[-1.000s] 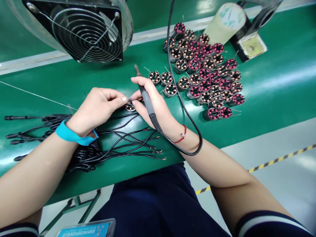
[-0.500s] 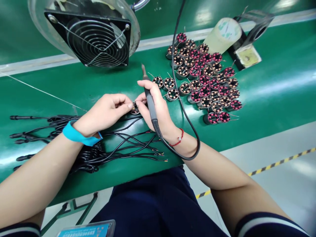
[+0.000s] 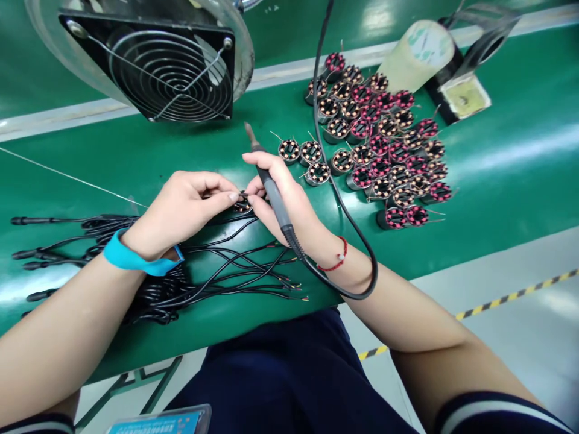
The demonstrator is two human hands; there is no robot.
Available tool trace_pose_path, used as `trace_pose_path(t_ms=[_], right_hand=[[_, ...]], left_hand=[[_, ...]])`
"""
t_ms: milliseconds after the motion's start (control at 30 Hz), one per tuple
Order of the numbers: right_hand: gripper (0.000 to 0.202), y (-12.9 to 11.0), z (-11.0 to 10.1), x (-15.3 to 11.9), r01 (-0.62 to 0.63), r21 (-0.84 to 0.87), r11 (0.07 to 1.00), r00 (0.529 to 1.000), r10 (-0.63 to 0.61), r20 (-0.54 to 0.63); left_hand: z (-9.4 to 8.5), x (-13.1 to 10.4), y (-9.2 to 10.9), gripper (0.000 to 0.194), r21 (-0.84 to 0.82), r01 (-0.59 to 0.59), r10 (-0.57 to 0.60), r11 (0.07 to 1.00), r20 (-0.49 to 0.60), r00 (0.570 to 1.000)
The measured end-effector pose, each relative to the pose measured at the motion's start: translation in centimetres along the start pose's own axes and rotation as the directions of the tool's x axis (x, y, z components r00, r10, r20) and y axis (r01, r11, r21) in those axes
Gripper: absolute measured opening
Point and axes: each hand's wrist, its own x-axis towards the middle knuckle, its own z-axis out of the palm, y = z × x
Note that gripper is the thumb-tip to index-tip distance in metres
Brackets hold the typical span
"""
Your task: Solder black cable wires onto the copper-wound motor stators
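My left hand (image 3: 185, 202), with a blue band at the wrist, pinches thumb and finger at a small copper-wound motor stator (image 3: 243, 207), mostly hidden by the fingers. A soldering iron (image 3: 275, 196) rests in my right hand (image 3: 296, 202), its tip pointing up and away. The thumb and fingertips of that hand meet at the same stator, opposite the left. Whether a thin wire lies between the fingertips is too small to tell. Black cables (image 3: 226, 280) with stripped coloured ends lie below both hands. Three stators (image 3: 310, 153) stand just beyond the right hand.
Several more wound stators (image 3: 380, 164) stand grouped at the right. Behind them are a roll of clear tape (image 3: 416, 57) and an iron stand with a sponge (image 3: 465, 96). A fan (image 3: 172, 75) stands at the back left. The iron's cord (image 3: 323, 108) hangs across the bench.
The view has shifted slightly. My hands stay together at the stator, and the soldering iron in my right hand tilts a little more to the left.
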Motion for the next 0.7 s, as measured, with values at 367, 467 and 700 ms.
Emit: trace_pose_path(t_ms=[367,467,700], right_hand=[[0.057,-0.32,-0.15,-0.09,-0.021,-0.015,1.0,1.0,0.021,0.019],[0.057,-0.38,-0.07,-0.09,-0.013,-0.016,1.0,1.0,0.014,0.014],[0.052,-0.27,0.05,0.03,-0.035,-0.021,0.999,0.999,0.035,-0.007]], left_hand=[[0.07,-0.1,-0.09,0.019,0.016,0.033,-0.032,0.999,-0.019,0.999],[0.02,-0.02,-0.27,0.019,0.019,0.038,-0.038,0.999,-0.015,0.999],[-0.04,0.04,-0.28,0.023,0.049,0.049,-0.049,0.998,-0.005,0.999]])
